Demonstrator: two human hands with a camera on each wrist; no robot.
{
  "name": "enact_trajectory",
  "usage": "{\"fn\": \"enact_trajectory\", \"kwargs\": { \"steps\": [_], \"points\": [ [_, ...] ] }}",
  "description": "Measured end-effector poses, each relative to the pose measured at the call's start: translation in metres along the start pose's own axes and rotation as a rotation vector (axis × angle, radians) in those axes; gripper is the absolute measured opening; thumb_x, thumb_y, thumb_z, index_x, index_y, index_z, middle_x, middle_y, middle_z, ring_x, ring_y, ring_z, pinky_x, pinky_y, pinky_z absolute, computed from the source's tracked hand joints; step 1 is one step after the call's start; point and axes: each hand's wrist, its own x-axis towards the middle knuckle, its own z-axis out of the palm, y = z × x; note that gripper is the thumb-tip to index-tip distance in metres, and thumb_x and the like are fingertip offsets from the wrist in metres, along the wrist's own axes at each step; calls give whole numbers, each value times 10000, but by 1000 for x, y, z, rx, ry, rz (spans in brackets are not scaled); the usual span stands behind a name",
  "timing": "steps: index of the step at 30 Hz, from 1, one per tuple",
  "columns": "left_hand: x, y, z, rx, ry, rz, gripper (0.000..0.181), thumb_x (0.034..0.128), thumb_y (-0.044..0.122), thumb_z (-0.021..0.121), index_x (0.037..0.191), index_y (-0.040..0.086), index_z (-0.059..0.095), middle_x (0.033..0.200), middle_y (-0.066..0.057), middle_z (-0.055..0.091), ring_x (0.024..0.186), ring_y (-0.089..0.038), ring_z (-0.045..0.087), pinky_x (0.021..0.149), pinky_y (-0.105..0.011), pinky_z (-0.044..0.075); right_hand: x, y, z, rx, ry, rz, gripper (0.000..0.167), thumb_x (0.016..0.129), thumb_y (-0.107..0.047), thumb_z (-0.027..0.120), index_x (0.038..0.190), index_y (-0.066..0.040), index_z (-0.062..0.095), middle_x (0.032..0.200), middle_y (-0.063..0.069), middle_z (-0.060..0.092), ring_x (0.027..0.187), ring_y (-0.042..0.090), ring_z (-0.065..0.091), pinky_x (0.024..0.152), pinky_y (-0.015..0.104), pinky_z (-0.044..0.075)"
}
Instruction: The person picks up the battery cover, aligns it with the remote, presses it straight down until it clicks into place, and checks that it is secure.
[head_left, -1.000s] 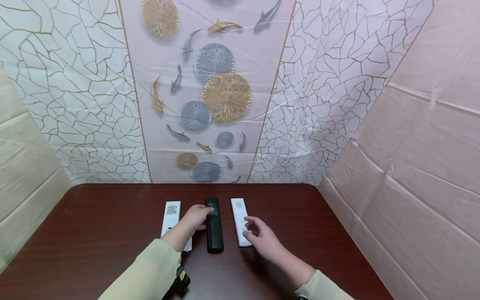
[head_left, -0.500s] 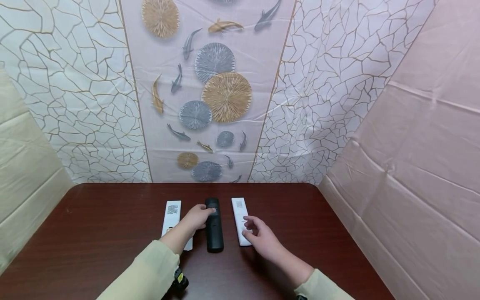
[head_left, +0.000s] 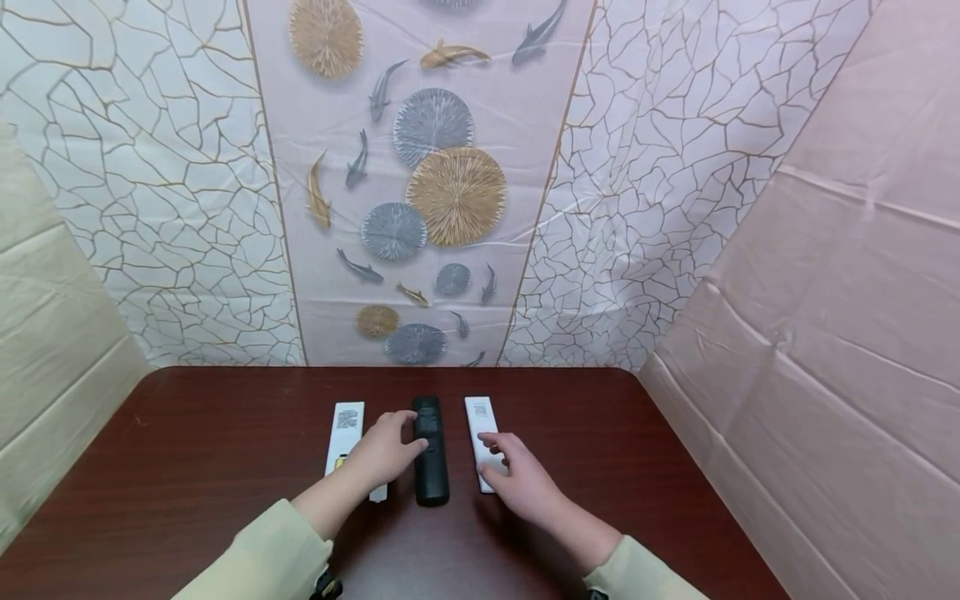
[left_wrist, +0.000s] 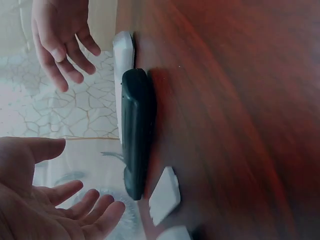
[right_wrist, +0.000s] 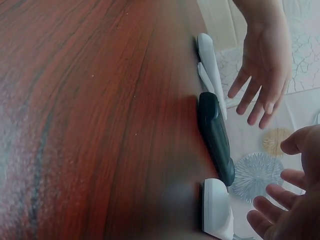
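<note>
Three remote controls lie side by side on the table. A black remote control (head_left: 431,471) sits in the middle, back side up. My left hand (head_left: 381,452) hovers over its left edge, fingers spread and holding nothing; the left wrist view shows a gap between fingers and remote. To the right lies a white remote control (head_left: 481,417) with a printed label. Over its near half, my right hand (head_left: 528,483) hangs with relaxed fingers, apart from it in the right wrist view. Another white remote control (head_left: 346,421) is partly hidden by my left hand and wrist; a small yellow-and-black patch (head_left: 341,460) shows on it.
The dark red wooden table (head_left: 187,467) ends at a patterned cloth wall (head_left: 405,275). Plain cloth hangs at both sides. A small white flat piece (right_wrist: 205,78) lies beside the left white remote.
My left hand has come off the black remote; its thumb and fingers have spread and the forearm has shifted left and nearer. The right hand has barely moved.
</note>
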Motion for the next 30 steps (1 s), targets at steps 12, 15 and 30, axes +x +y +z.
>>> {"fn": "enact_trajectory", "kwargs": {
  "steps": [12,15,30],
  "points": [
    [-34,-15,-21,44,24,29,583,929,327,692,1415,58,513,1398,-165,515,1179,-299,593,952,-514,498,0,-8,5,-4,-23,-12,437,966,-280,648,1371,-142,561,1266,65,562,1144,311,561,947,485,484],
    [-38,-17,-24,38,20,22,584,931,322,689,1421,60,507,1408,-163,508,1201,-310,579,953,-521,493,1,-9,7,-1,-27,-17,421,970,-290,643,1364,-161,567,1276,56,561,1159,296,560,958,484,483],
    [-42,-28,-36,88,52,10,606,945,289,670,1434,-4,466,1410,-204,509,1246,-366,536,976,-551,463,8,-27,22,22,-78,-64,393,984,-211,622,1350,-78,568,1281,61,591,1157,237,562,958,458,489]
  ]
}}
